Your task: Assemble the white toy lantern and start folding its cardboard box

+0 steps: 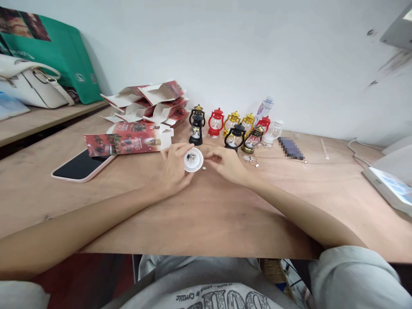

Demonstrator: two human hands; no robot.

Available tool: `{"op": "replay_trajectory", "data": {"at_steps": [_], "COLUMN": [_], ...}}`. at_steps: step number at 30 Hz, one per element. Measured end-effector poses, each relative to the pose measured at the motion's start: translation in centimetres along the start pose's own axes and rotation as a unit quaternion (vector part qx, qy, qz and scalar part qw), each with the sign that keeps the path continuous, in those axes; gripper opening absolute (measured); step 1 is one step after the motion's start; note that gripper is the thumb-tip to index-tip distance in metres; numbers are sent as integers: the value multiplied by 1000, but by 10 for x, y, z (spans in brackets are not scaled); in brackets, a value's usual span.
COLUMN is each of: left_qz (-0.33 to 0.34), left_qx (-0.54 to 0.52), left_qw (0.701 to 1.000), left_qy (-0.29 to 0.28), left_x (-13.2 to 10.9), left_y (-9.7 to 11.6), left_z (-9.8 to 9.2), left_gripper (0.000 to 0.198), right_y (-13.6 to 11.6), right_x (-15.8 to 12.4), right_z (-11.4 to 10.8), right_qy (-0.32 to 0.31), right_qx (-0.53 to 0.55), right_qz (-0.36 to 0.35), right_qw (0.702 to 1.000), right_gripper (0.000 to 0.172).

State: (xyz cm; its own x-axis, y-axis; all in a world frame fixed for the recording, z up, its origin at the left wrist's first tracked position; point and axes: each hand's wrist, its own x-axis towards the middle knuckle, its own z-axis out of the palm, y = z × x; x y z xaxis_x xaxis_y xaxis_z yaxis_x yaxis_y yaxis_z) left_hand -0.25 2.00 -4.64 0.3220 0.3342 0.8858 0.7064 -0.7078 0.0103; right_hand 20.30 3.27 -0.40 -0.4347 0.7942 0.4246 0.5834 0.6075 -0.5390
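Here's the white round base (193, 159), held just above the worktop (206, 214) at its middle, its open face turned up, likely so the metal piece inside can be seen. The left hand (175, 165) has its grip closed around the rim, steadying it. The right hand (227, 163) sits just beside it, fingertips pinched together; whether they hold anything is too small to tell. A tiny silver disc (204, 168) lies loose under the base. Behind stands a row of small lanterns (236, 128), upright and close together. Opened red cartons (128, 143) are piled to the left, a phone (80, 167) face-up beside them.
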Motion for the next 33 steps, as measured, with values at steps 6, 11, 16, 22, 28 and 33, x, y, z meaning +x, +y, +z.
{"op": "replay_trajectory", "data": {"at_steps": [6,11,16,22,28,33], "left_qz": [3,-7,4,-20,-50,-38], "left_qx": [12,11,1,-3,9,17], "left_qw": [1000,1000,1000,1000,999,999], "left_qy": [-8,-20,-24,-14,-14,2], "left_x": [-1,-1,-1,-3,-3,-3], "left_y": [-2,-2,-3,-6,-11,-9], "left_z": [0,0,0,3,3,4], "left_gripper": [61,61,61,60,63,59], "right_y": [21,22,4,2,9,10], "right_x": [1,-1,-4,-6,-6,-7], "right_z": [14,14,4,6,17,25], "right_qy": [-104,-17,156,75,-86,-138], "right_qx": [-90,-61,14,29,8,-37], "right_qz": [-13,-44,-139,-105,-61,-67], "right_qw": [990,997,978,991,994,987], "right_gripper": [6,15,19,18,13,9]}}
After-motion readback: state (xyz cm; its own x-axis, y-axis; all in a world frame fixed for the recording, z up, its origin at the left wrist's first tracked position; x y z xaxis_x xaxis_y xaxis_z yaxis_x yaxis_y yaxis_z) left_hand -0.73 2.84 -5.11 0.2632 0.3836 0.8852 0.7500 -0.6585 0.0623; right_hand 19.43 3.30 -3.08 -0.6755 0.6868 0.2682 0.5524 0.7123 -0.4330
